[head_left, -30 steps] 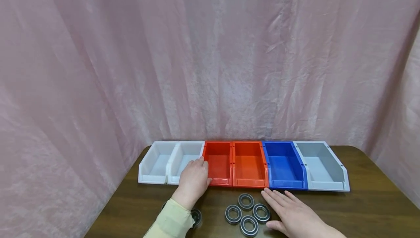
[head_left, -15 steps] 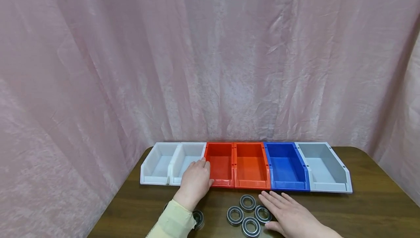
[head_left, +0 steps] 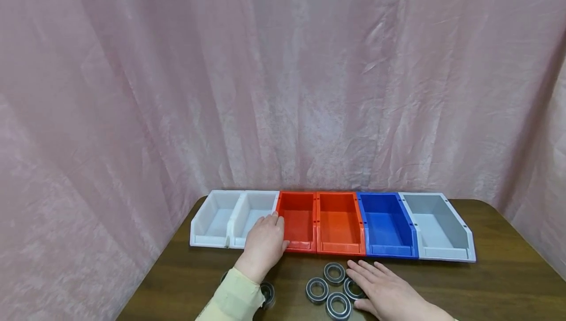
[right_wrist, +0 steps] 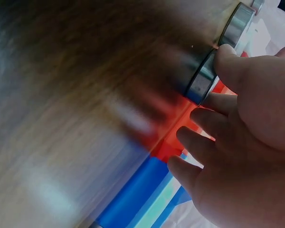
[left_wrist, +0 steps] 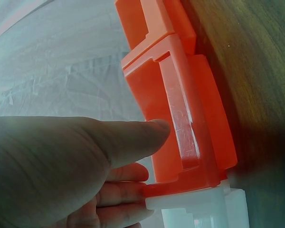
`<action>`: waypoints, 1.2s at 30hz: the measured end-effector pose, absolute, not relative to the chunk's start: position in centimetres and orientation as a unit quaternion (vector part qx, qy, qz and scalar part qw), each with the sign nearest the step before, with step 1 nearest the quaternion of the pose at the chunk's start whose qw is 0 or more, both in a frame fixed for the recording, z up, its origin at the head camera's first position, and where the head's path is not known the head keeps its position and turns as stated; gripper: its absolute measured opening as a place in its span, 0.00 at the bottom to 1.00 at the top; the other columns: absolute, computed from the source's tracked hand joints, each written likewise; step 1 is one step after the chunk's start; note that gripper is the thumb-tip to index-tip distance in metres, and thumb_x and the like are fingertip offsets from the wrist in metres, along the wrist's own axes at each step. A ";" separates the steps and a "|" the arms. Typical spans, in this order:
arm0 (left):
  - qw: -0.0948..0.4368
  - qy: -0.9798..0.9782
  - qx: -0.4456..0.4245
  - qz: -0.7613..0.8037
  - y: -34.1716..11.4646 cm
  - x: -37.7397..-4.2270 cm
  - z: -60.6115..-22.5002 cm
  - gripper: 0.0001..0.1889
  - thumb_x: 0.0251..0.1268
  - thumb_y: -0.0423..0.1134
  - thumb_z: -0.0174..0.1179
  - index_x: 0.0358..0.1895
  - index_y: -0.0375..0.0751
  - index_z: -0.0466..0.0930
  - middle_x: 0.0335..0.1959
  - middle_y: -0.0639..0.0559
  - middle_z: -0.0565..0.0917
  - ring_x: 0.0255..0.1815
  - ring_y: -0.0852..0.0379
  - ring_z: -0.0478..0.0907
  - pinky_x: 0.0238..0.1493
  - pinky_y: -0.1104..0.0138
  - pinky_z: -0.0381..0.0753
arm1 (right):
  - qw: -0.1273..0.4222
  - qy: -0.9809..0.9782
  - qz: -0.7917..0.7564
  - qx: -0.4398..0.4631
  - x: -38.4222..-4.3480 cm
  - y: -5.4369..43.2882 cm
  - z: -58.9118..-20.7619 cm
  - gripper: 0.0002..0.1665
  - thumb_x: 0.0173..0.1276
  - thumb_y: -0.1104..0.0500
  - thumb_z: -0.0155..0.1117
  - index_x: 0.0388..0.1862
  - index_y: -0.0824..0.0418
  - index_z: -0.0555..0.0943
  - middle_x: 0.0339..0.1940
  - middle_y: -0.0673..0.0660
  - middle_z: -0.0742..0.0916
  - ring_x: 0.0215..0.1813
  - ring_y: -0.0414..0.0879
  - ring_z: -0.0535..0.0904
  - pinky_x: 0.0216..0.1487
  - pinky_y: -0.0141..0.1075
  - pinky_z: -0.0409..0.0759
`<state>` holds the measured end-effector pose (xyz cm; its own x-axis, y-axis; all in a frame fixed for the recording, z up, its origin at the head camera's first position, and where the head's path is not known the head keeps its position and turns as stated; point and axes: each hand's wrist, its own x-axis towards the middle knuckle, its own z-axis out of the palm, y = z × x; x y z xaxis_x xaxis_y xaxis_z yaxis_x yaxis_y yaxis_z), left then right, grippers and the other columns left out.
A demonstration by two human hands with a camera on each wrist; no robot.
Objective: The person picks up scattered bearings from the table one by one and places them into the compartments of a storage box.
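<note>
My left hand [head_left: 261, 245] lies over the wall between the second white bin [head_left: 239, 225] and the red bin [head_left: 297, 248], holding no loose thing. In the left wrist view the thumb reaches straight across the red bin's front opening, with the other fingers at its side edge. My right hand [head_left: 391, 294] is spread low over the table, fingers extended. It partly covers the right-hand ball bearing [head_left: 347, 287] of a cluster. The right wrist view shows the thumb at a bearing's rim [right_wrist: 201, 85]. Other bearings in the cluster are the back [head_left: 326, 273], left [head_left: 309, 290] and front [head_left: 330, 307] ones.
Right of the red bin stand an orange-red bin [head_left: 339, 248], a blue bin [head_left: 391, 250] and a grey bin [head_left: 444, 253]. Another white bin [head_left: 208, 241] ends the row at left. More bearings [head_left: 271, 291] show partly behind the left sleeve [head_left: 236, 294]. A pink curtain [head_left: 283, 90] hangs behind.
My right hand has shifted slightly left and now covers part of the right-hand bearing. My left hand keeps its place at the bins while the head view has moved a little.
</note>
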<state>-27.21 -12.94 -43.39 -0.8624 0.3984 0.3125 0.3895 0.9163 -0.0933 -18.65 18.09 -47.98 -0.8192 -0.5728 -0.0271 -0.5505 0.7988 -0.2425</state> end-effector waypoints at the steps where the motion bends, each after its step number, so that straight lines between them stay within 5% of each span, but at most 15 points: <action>1: 0.164 -0.965 -0.204 0.012 -12.9 -27.3 -43.4 0.36 0.58 0.51 0.85 0.64 0.33 0.85 0.62 0.38 0.88 0.60 0.42 0.86 0.68 0.50 0.84 | 0.050 0.947 -0.112 -0.296 -18.6 18.0 -47.9 0.45 0.79 0.31 0.65 0.81 0.59 0.77 0.83 0.59 0.77 0.82 0.63 0.71 0.79 0.67 0.69; 36: 0.150 -0.967 -0.203 0.025 -12.7 -27.2 -42.9 0.34 0.62 0.51 0.83 0.64 0.31 0.85 0.64 0.36 0.87 0.64 0.40 0.85 0.71 0.49 0.82 | 0.024 0.950 -0.100 -0.295 -18.1 17.7 -47.7 0.39 0.78 0.42 0.72 0.74 0.68 0.79 0.82 0.64 0.76 0.82 0.63 0.72 0.79 0.64 0.71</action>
<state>-27.16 -12.73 -42.91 -0.8725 0.3997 0.2809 0.3845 0.9166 -0.1100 -18.05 17.69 -47.69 -0.8249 -0.5651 0.0125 -0.5554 0.8062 -0.2038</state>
